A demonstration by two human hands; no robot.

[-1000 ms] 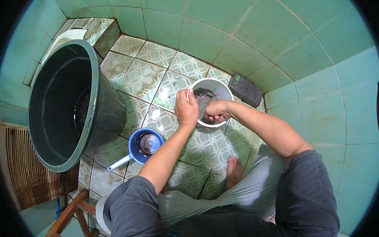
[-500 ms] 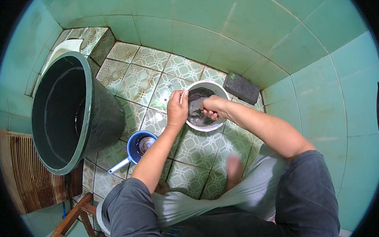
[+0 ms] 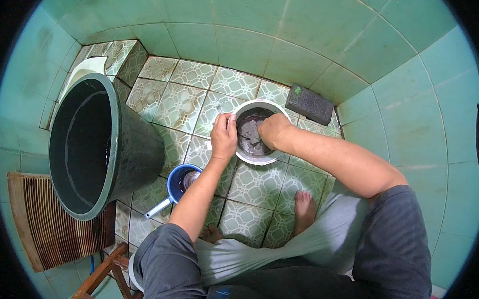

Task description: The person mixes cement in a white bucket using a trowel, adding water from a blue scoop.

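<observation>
A round white bucket (image 3: 257, 160) stands on the tiled floor in front of me, with murky grey water or a wet grey mass (image 3: 249, 138) and something darker in it. My left hand (image 3: 224, 135) holds the bucket's left rim, thumb on the edge and fingers outside. Reaching in over the right rim, my right hand (image 3: 275, 131) is curled and dips into the grey contents. Its fingertips are hidden, so whatever they grip does not show. Left of my left forearm sits a blue dipper (image 3: 173, 190) with a light handle and some liquid inside.
A tall dark green tub (image 3: 139, 147) stands at left, beside a wooden washboard (image 3: 57, 219). A dark block (image 3: 309, 104) lies by the far wall, behind the bucket. A wooden stool frame (image 3: 104, 275) is at lower left. My bare feet (image 3: 305, 210) rest near the bucket.
My right hand has turned over and its curled fingers, seen before, are now hidden lower in the bucket. My left hand stays on the rim. The view has shifted slightly.
</observation>
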